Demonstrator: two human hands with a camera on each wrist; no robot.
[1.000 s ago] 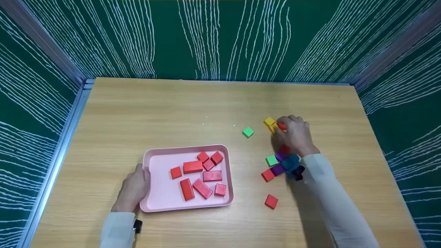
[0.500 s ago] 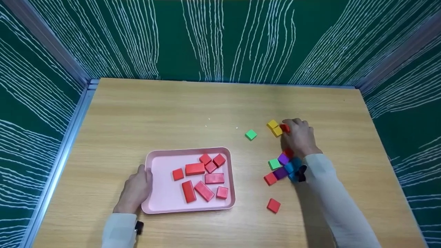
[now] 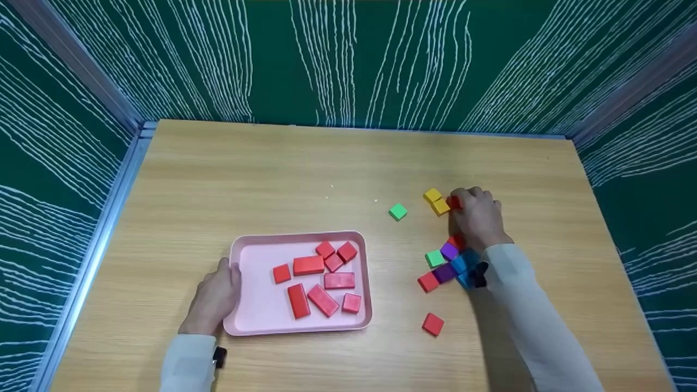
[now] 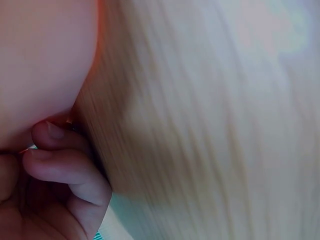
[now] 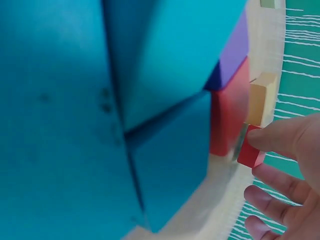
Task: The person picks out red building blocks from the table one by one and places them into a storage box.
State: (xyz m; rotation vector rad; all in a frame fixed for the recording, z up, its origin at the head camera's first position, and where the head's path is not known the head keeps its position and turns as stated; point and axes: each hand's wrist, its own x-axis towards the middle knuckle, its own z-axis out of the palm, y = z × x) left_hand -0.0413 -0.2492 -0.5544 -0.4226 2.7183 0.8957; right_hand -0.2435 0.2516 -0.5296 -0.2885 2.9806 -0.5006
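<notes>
In the head view, my left hand [image 3: 212, 296] grips the left rim of a pink tray [image 3: 256, 321]. In the left wrist view its fingers [image 4: 70, 170] curl beneath the tray's edge. Several red cubes and red oblong blocks [image 3: 308, 265] lie inside the tray. At the right, my right hand [image 3: 479, 218] pinches a small red block [image 5: 251, 149] beside two yellow cubes [image 3: 437, 202]. The right wrist view shows the thumb against that block's face and a finger at its lower end; the other fingers are spread loosely.
Nearer me than the right hand sits a cluster of blue [image 3: 460, 264], purple [image 3: 445, 273], green [image 3: 435, 258] and red blocks [image 3: 428, 281], partly under the wrist. A lone red cube [image 3: 433, 324] lies in front; a green cube [image 3: 398, 212] lies farther back. Green walls [image 3: 305, 65] enclose the table.
My right hand has shifted slightly right, uncovering more of the nearer yellow cube. The left hand keeps its hold on the tray. The head view has shifted a little.
</notes>
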